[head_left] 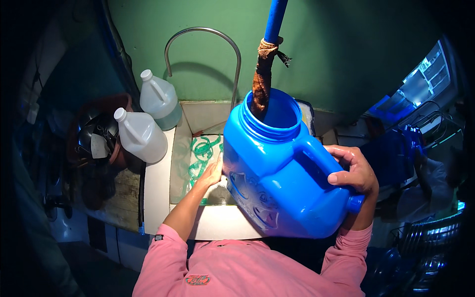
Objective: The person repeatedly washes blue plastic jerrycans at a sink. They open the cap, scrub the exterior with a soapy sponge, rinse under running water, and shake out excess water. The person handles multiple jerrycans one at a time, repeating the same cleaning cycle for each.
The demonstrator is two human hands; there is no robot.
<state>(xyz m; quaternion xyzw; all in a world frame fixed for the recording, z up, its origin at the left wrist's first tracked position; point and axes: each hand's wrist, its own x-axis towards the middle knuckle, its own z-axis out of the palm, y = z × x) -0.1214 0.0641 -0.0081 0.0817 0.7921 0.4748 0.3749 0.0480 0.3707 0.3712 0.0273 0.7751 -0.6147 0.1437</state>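
Observation:
A large blue plastic water jug (pixel 282 173) leans toward me over the sink (pixel 213 202), its wide mouth uncapped and facing up and away. My right hand (pixel 354 171) is closed round the jug's moulded handle on the right. Against the jug's left side presses my left hand (pixel 214 171), supporting it; its fingertips are partly hidden. A blue pipe (pixel 275 22) comes down from above, and the brown, wet-looking cloth (pixel 261 81) tied round its end hangs into the jug's mouth. I cannot make out water running from it.
Two translucent jugs, one with pale liquid (pixel 143 136) and one with greenish liquid (pixel 161 101), stand on the ledge left of the sink. Beyond them sits a reddish basin (pixel 121 156) of dark cookware. A curved metal faucet (pixel 203 30) arches behind. At right is a dish rack (pixel 435 116).

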